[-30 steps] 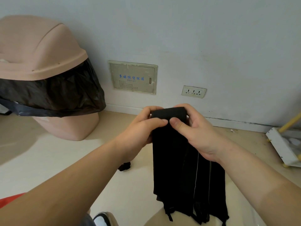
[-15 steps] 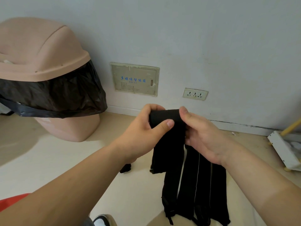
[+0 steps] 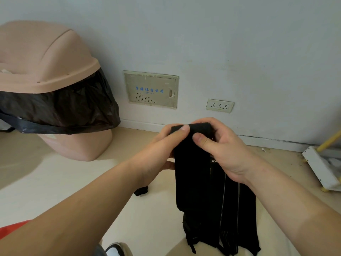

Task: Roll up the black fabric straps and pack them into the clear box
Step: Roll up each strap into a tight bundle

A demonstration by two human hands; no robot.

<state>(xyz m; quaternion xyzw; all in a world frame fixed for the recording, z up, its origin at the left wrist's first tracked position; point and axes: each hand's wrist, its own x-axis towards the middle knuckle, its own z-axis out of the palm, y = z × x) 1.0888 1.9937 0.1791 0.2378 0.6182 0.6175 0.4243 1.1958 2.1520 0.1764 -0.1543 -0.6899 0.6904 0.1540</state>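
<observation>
Both my hands hold a bundle of black fabric straps (image 3: 195, 182) up in front of me, above the floor. The top end of one strap is rolled into a small roll at the top of the bundle. My left hand (image 3: 166, 145) grips that roll from the left, thumb pressed over its top. My right hand (image 3: 219, 145) grips it from the right, thumb on the front. The remaining lengths hang down, some with thin pale stripes and small buckles at the bottom ends. The clear box is not in view.
A pink swing-lid bin (image 3: 48, 89) lined with a black bag stands at the left against the wall. A small black item (image 3: 141, 190) lies on the floor below my left wrist. A white rack with yellow poles (image 3: 323, 163) sits at the right edge.
My right hand has come back up over the roll's right end. The strap that hung apart on the left now lies against the others, and the hanging length looks shorter.
</observation>
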